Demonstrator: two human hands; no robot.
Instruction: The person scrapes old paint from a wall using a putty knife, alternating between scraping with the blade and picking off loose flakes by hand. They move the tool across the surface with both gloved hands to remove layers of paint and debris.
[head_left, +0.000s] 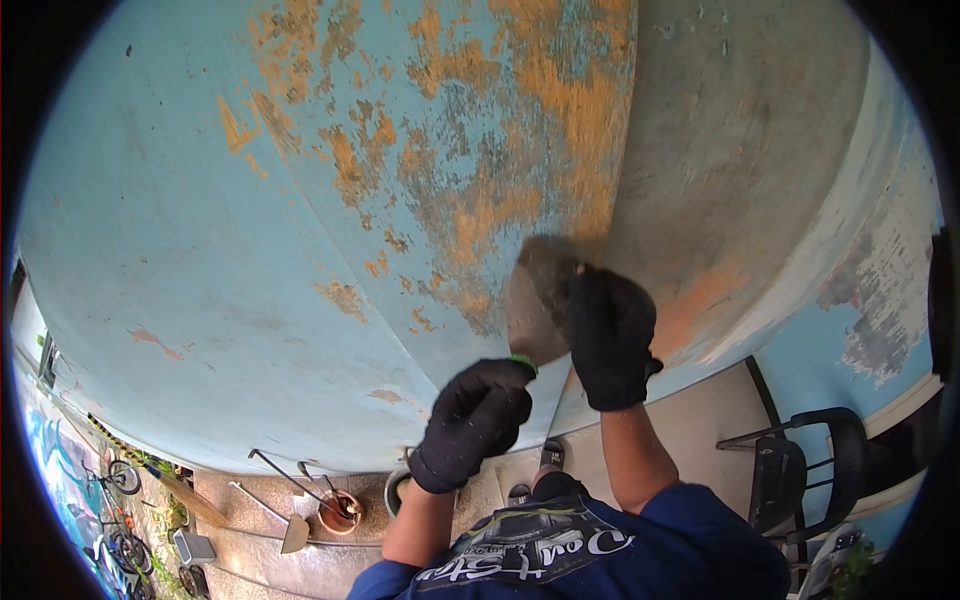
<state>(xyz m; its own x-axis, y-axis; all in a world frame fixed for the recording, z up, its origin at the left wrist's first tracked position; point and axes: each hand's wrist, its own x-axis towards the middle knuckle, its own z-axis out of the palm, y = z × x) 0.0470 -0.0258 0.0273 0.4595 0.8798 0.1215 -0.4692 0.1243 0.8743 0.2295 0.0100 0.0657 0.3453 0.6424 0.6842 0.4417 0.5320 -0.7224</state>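
Observation:
My right hand (611,335), in a black glove, is closed at the wall on a flat grey-brown piece (535,315) with a curved edge. Motion blurs its darker upper part. Lower and to the left, my left hand (473,420), also gloved in black, has its fingers curled together. A bit of bright green (525,364) shows at its fingertips; I cannot tell what it belongs to. Both hands are in front of the light blue wall (250,270), where flaked paint (570,120) exposes orange and grey patches. A bare grey-brown wall section (740,110) lies to the right.
A black chair (835,470) stands at the lower right. Down on the left are a long-handled dustpan (295,533), a reddish pot (340,512), a broom (185,490) and bicycles (120,520). A dark round container (397,490) sits by the wall's foot near my left arm.

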